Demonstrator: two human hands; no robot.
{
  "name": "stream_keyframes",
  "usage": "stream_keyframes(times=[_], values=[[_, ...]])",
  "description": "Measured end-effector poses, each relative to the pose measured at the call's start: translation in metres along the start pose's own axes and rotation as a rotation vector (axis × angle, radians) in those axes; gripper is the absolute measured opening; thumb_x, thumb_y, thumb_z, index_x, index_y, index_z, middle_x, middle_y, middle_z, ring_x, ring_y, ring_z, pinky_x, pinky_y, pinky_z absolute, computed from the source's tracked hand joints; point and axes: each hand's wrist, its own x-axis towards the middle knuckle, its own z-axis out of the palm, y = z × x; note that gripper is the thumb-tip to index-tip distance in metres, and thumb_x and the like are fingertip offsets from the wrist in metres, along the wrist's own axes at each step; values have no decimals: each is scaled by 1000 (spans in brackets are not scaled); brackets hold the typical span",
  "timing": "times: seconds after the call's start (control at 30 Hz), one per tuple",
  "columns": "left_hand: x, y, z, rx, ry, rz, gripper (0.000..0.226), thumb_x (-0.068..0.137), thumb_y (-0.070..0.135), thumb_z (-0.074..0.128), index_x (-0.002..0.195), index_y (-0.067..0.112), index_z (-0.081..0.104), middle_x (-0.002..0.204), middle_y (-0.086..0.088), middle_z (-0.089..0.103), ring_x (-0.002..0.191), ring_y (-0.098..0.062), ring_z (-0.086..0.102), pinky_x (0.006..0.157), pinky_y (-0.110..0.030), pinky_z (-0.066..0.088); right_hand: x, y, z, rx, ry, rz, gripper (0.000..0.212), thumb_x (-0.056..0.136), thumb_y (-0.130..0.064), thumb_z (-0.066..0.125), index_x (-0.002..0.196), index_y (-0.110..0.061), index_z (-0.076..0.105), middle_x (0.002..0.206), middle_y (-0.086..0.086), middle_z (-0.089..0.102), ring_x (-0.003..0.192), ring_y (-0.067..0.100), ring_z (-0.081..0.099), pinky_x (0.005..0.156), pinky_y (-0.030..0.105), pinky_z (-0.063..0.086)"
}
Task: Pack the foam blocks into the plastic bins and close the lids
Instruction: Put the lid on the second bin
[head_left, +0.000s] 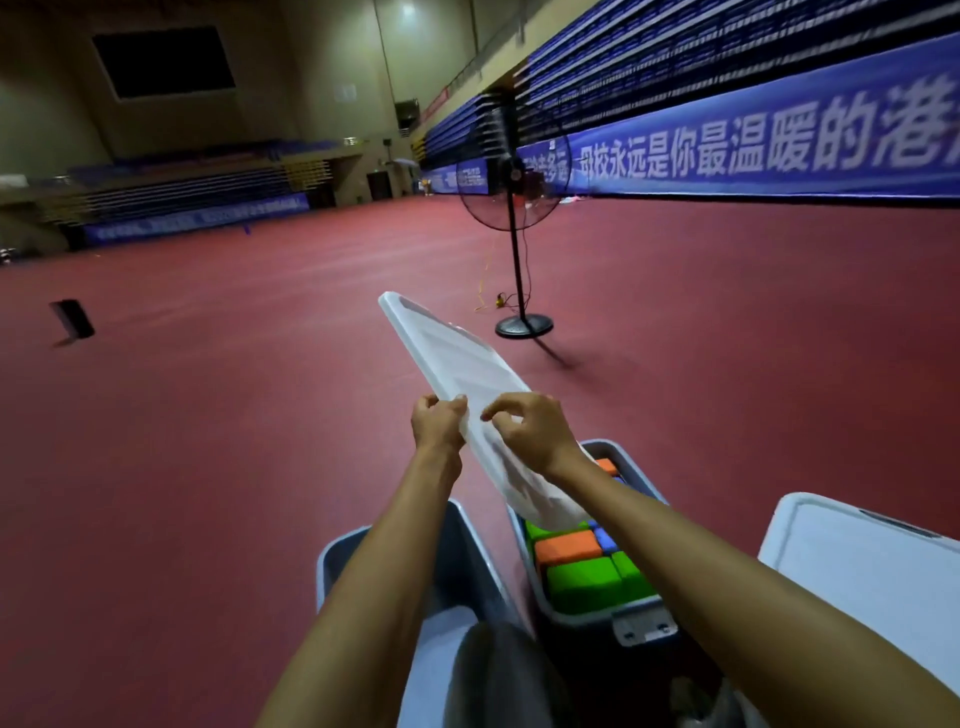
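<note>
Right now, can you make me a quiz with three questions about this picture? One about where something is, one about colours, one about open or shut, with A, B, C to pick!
1. Where is the white lid?
A. flat on the floor
B. held up in both hands
C. leaning on the wall

2. What colours are the foam blocks?
A. green, orange, blue
B. pink, yellow
C. all black

3. The bin holding the blocks is:
A. tipped over
B. closed
C. open

Answers: B, the left hand and right hand grip its near end in the air; A, those colours show inside the bin; C, no lid sits on it.
</note>
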Motion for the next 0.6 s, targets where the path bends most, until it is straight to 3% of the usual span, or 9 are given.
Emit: stream_keyframes(times=[0.1, 0.2, 0.33, 0.6], values=[[13, -13, 25, -23, -62, -13, 24, 91, 5, 63, 109, 11, 50, 106, -13, 66, 83, -27, 66, 72, -41, 60, -10, 32, -32, -69, -61, 106, 35, 84, -22, 59, 117, -19, 70, 136, 5, 60, 129, 18, 51, 107, 27, 36], [25, -30, 48, -18, -107, -8, 22, 91, 3, 61, 108, 10, 49, 105, -12, 65, 80, -25, 64, 68, -38, 56, -17, 84, -45, -237, -165, 325, 67, 89, -42, 57, 149, -18, 38, 162, 15, 19, 150, 29, 18, 121, 41, 19], [34, -56, 77, -43, -144, -15, 24, 92, 4, 60, 113, 9, 51, 103, -11, 65, 82, -26, 65, 77, -44, 59, -31, 148, -59, -323, -80, 598, 81, 96, -59, 41, 157, -17, 9, 164, 17, -8, 150, 40, -6, 118, 58, -1], [53, -116, 132, -89, -221, -115, 17, 96, 7, 56, 113, 8, 59, 97, -14, 68, 82, -31, 66, 81, -50, 59, -61, 249, -82, -181, 18, 891, 88, 90, -75, 30, 157, -30, -5, 163, 12, -20, 148, 44, -10, 116, 65, -2]])
